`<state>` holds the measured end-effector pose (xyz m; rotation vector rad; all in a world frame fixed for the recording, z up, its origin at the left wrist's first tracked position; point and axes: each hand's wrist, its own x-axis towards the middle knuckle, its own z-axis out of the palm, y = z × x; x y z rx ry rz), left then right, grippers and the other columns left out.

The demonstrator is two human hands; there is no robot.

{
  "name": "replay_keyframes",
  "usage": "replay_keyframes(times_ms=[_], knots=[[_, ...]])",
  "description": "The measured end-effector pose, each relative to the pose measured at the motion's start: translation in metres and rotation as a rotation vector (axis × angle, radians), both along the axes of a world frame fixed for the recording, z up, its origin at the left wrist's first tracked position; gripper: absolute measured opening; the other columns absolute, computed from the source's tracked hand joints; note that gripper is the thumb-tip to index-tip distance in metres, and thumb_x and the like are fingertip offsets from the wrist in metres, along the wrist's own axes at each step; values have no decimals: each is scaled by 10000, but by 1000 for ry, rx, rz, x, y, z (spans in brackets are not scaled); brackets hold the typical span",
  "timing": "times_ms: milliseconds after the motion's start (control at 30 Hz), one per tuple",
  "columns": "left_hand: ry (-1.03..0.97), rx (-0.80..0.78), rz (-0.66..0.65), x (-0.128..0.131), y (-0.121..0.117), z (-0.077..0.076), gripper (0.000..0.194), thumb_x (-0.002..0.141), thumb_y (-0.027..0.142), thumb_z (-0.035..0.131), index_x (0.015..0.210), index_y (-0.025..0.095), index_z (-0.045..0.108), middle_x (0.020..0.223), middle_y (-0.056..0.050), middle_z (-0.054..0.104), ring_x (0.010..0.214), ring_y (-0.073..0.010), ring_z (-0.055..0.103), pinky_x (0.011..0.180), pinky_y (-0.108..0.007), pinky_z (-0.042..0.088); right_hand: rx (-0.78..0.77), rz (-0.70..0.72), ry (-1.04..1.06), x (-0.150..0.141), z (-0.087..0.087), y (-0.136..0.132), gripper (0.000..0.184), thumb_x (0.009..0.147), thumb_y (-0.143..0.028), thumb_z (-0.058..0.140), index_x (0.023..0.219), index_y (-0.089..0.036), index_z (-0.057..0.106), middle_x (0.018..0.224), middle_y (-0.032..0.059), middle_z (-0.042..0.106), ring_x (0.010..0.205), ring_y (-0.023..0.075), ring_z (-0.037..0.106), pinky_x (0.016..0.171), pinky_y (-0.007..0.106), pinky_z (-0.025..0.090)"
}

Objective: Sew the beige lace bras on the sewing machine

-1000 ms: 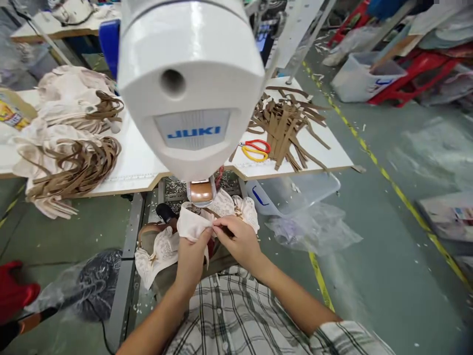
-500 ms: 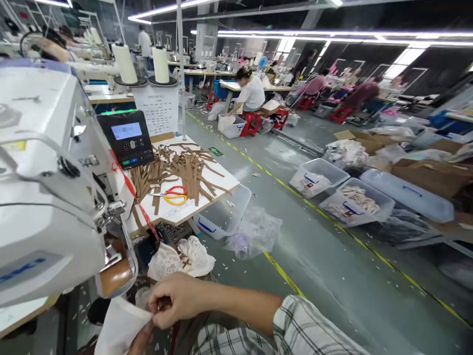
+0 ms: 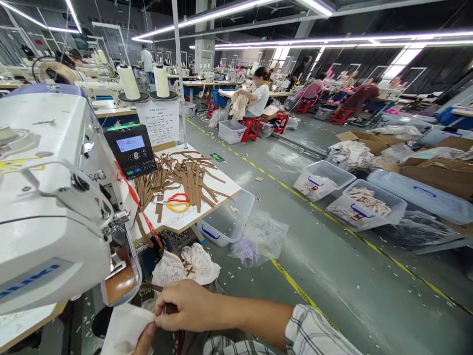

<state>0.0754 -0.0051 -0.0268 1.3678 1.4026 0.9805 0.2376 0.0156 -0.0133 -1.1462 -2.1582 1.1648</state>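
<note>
At the bottom of the head view, my right hand pinches the edge of a white fabric piece between thumb and fingers. My left hand shows only in part, its thumb pressed on the same fabric close to the right fingertips. Just beyond my hands lies a white lace bra with small brown stitching between its cups. A thin brown strip runs near my right knuckles. The white sewing machine stands to the left, its needle area partly hidden.
Brown fabric strips and red-and-yellow-handled scissors lie on the white table. A control panel stands behind. Plastic bins line the floor at right. A seated co-worker holds cream fabric.
The view has shifted slightly, so things sit a little lower and farther right. My hands keep their hold on the white fabric. The seated co-worker has straightened up, lifting a cream bundle.
</note>
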Motion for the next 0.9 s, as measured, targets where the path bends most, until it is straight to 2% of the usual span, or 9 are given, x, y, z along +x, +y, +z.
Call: replay_keyframes(times_ms=[67, 133, 233, 267, 367, 467, 533, 667, 900], knots=[[-4, 27, -17, 5, 4, -2, 314, 841, 513, 633, 787, 207, 680, 618, 5, 620, 631, -168, 624, 664, -342, 561, -27, 5, 22, 2, 2, 1, 192, 873, -359, 635, 956, -197, 694, 816, -23, 663, 760, 93, 583, 684, 161, 411], [15, 27, 6, 1, 0, -1, 311, 837, 511, 633, 745, 218, 677, 636, -8, 627, 673, -184, 630, 692, -332, 547, 3, 2, 30, 1, 1, -1, 129, 864, -293, 630, 907, -192, 699, 781, -23, 656, 734, 94, 576, 665, 170, 403], [89, -8, 29, -15, -14, 7, 253, 819, 465, 656, 811, 219, 712, 824, -43, 704, 866, -231, 651, 836, -351, 513, 85, -46, 41, -3, -1, -8, 83, 821, -192, 611, 793, -171, 686, 727, -4, 637, 704, 111, 556, 646, 205, 384], [112, -18, -5, -20, -18, 11, 237, 830, 432, 651, 858, 206, 717, 893, -56, 717, 907, -233, 645, 885, -358, 490, 79, -60, 51, -4, -3, -9, 82, 813, -181, 609, 774, -168, 680, 717, 0, 631, 695, 115, 551, 640, 214, 377], [114, -74, -79, -31, -22, 19, 196, 858, 364, 624, 870, 179, 688, 891, -55, 708, 868, -205, 624, 886, -337, 470, -93, -66, 109, -5, -7, -8, 80, 830, -224, 621, 808, -179, 683, 718, -5, 622, 654, 111, 536, 620, 224, 372], [6, -205, -13, -34, -21, 20, 209, 861, 379, 630, 916, 179, 657, 843, -29, 682, 827, -182, 611, 816, -298, 480, -296, -92, 165, -4, -6, -6, 112, 848, -217, 587, 887, -196, 690, 822, 4, 671, 717, 119, 577, 651, 225, 406], [-80, -293, 16, -34, -21, 21, 267, 851, 399, 650, 1006, 181, 651, 858, -27, 687, 845, -183, 619, 808, -289, 482, -338, -120, 182, -3, -3, -6, 133, 847, -186, 560, 920, -202, 670, 875, 4, 682, 747, 120, 588, 671, 228, 417], [-129, -333, -26, -35, -22, 24, 295, 851, 407, 658, 1024, 168, 661, 926, -45, 699, 865, -185, 615, 834, -296, 479, -326, -90, 172, -2, 4, -6, 100, 856, -211, 571, 952, -215, 541, 756, -47, 595, 646, 102, 522, 615, 224, 367], [-67, -206, -122, -32, -14, 40, 232, 849, 347, 657, 1008, 180, 680, 1027, -65, 708, 971, -220, 621, 927, -318, 459, -222, 17, 67, -1, 16, -3, 80, 875, -207, 549, 908, -216, 477, 693, -66, 528, 640, 112, 491, 624, 238, 323]])
